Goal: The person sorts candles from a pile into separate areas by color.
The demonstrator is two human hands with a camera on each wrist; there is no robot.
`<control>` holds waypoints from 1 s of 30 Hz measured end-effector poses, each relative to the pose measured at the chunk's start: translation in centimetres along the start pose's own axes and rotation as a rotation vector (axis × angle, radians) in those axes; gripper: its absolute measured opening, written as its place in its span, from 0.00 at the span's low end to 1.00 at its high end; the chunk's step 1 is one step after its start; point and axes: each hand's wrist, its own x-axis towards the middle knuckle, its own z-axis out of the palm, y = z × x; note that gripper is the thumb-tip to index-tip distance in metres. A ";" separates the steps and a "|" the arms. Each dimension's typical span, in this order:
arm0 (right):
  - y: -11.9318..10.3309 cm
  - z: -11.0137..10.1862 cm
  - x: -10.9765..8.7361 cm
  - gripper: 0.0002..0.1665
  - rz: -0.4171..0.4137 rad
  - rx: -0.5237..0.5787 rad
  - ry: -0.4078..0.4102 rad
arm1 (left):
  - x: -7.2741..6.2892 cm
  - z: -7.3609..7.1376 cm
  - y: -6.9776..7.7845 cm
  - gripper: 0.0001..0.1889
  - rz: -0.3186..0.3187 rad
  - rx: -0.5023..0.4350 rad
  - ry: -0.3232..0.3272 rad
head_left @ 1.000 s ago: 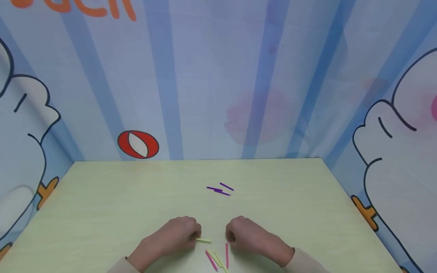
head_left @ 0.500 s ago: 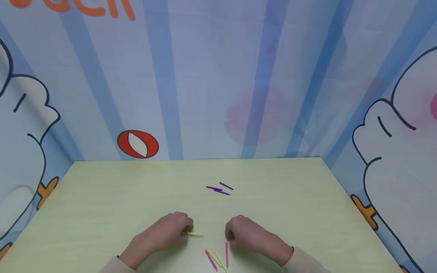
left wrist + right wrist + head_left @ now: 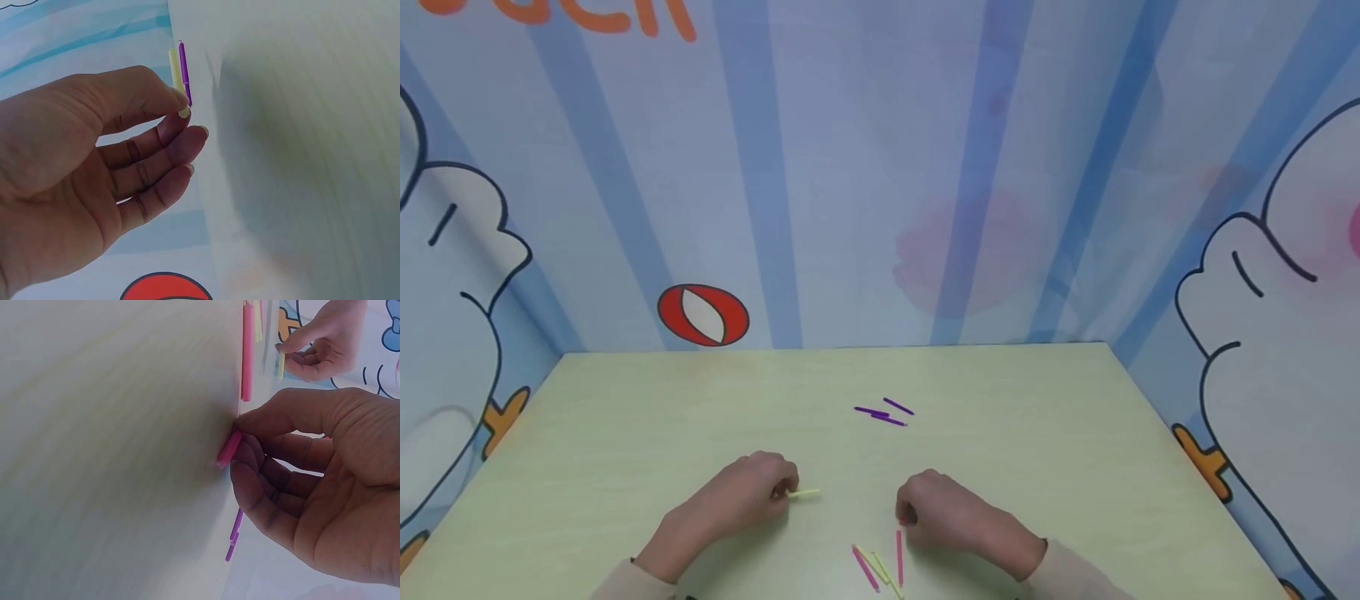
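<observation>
My left hand [image 3: 748, 492] pinches a short, thin yellow stick [image 3: 805, 493] by one end between thumb and index finger, low over the table. In the left wrist view its other fingers are bent, and the yellow stick [image 3: 177, 69] points away from the hand. My right hand [image 3: 943, 517] is curled at the tabletop. The right wrist view shows a pink stick [image 3: 230, 449] pinched between its thumb and fingers, one end right at the table surface. Another pink stick [image 3: 899, 557] lies just in front of that hand.
A pink stick [image 3: 865, 568] and several yellow sticks [image 3: 882, 570] lie in a loose pile at the near edge of view. Three purple sticks [image 3: 887, 414] lie farther back on the pale table [image 3: 647, 417]. A blue striped cartoon backdrop [image 3: 865, 167] encloses it.
My left hand has moved left and slightly away from me, carrying the yellow stick away from the pile. The right hand has stayed almost in place.
</observation>
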 end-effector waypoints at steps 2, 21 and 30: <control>0.0 -0.1 0.0 0.07 -0.001 0.001 0.003 | 0.1 -0.1 -0.3 0.09 -0.019 0.000 0.000; 0.1 0.0 0.2 0.07 -0.004 -0.009 0.013 | -0.4 -1.6 -2.4 0.06 -0.217 0.043 0.012; 0.1 0.0 0.2 0.06 0.009 -0.011 0.007 | -0.6 -1.6 -3.0 0.06 -0.244 0.058 0.005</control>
